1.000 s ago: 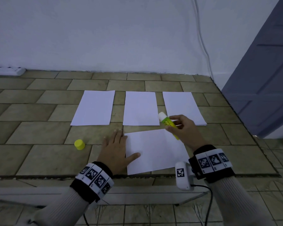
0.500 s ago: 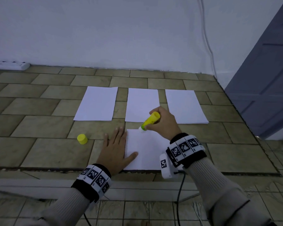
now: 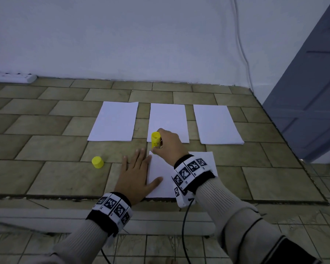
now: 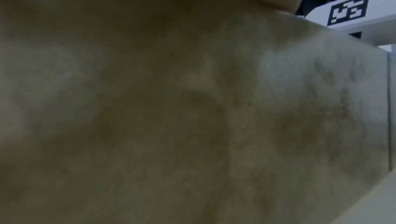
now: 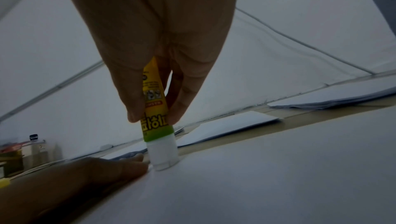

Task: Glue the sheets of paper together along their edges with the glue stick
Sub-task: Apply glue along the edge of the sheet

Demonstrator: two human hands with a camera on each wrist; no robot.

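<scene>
On a tiled floor, a power strip (image 3: 11,78) lies against the wall at far left, well clear of the work. Nearer, the glue's yellow cap (image 3: 97,162) stands on a tile by itself, set aside within reach, presumably so it can go back on once the gluing ends. Just right of it, the left hand (image 3: 135,178) lies flat with straight fingers, gripping nothing; its fingers rest along the near sheet's (image 3: 160,172) left edge and the thumb presses on the paper, apparently to keep the sheet from sliding under the stick. The left wrist view shows only blurred tile, as expected with that wrist down on the floor. At the sheet's far left corner, the right hand (image 3: 168,144) pinches the glue stick (image 3: 155,139) between fingers and thumb and holds it nearly upright, its white tip down on the paper right beside the left fingertips (image 5: 137,158). That looks like the start of a stroke along the edge, so the task seems at an early stage. Beyond, three more sheets lie in a row, apart from one another and none yet joined: a left sheet (image 3: 113,121), a middle sheet (image 3: 168,117) and a right sheet (image 3: 216,123). At far right stands a grey door (image 3: 312,88).
</scene>
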